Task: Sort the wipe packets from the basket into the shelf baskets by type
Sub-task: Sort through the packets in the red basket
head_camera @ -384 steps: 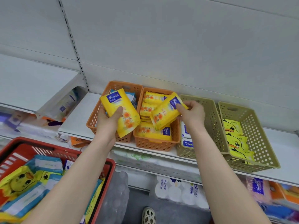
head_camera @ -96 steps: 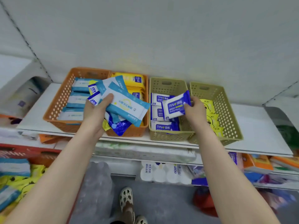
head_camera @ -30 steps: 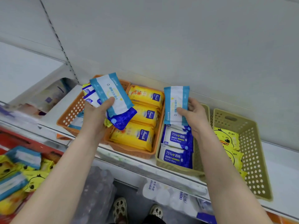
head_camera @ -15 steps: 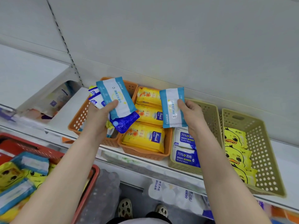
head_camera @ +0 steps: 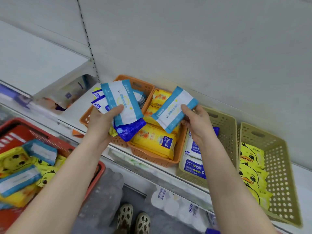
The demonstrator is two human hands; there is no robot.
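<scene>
The left hand (head_camera: 101,124) grips a fanned stack of wipe packets above the left orange basket (head_camera: 143,86) on the shelf (head_camera: 74,110). Its fingers are curled under the stack and the thumb presses on the top one, a teal-and-white packet (head_camera: 120,102). Under it show white-and-blue alcohol wipe packets (head_camera: 99,103), a dark blue packet (head_camera: 130,130) and a corner of a yellow one.

The right hand (head_camera: 197,124) pinches a single teal-and-white packet (head_camera: 174,109) by its right end, thumb on top and fingers beneath. The packet is tilted in the air over the second orange basket (head_camera: 152,157), which holds yellow packets with orange flowers (head_camera: 155,140).

Just to the right stands a tan basket (head_camera: 226,132) with white-and-blue 75% alcohol wipes (head_camera: 193,166). Beside it a second tan basket (head_camera: 283,166) holds yellow duck packets (head_camera: 251,168). All four baskets sit side by side on the shelf.

At the lower left is a red shopping basket (head_camera: 98,169), holding more duck packets (head_camera: 13,162) and teal-and-white packets (head_camera: 40,150). Below the shelf lie wrapped paper rolls (head_camera: 168,201), and the person's perforated shoes (head_camera: 133,218) stand on the floor.
</scene>
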